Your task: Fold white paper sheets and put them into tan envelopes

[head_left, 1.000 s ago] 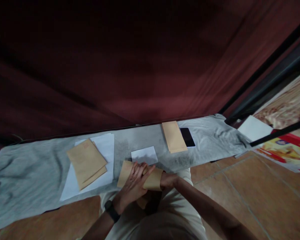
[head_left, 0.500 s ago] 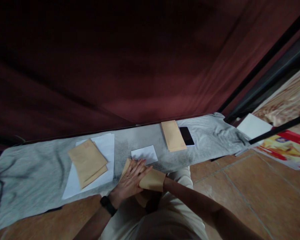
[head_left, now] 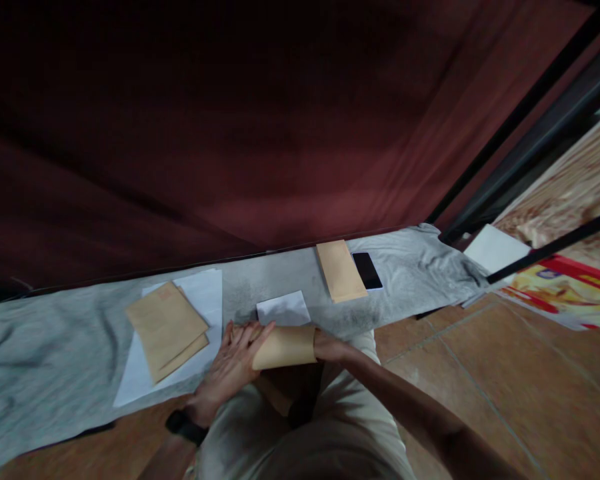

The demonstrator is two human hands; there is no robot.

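Observation:
A brown paper envelope (head_left: 286,347) bulges at the front edge of the cloth-covered surface, above my lap. My left hand (head_left: 237,353), with a dark watch on its wrist, holds the envelope's left end, its fingers laid over the top. From the other side, my right hand (head_left: 325,347) reaches into the envelope's open end; its fingers are hidden inside. Just beyond the envelope lies a folded white paper (head_left: 283,307), partly covered by it.
To the left, brown envelopes (head_left: 167,323) rest on white sheets (head_left: 213,287). More brown envelopes (head_left: 341,270) lie to the right beside a phone (head_left: 367,270). Grey cloth (head_left: 405,267) covers the narrow surface. Behind it hangs a dark red curtain (head_left: 280,167).
My left hand has slid left along the envelope to its end. The envelope has turned more level and looks rounder, with my right hand still inside.

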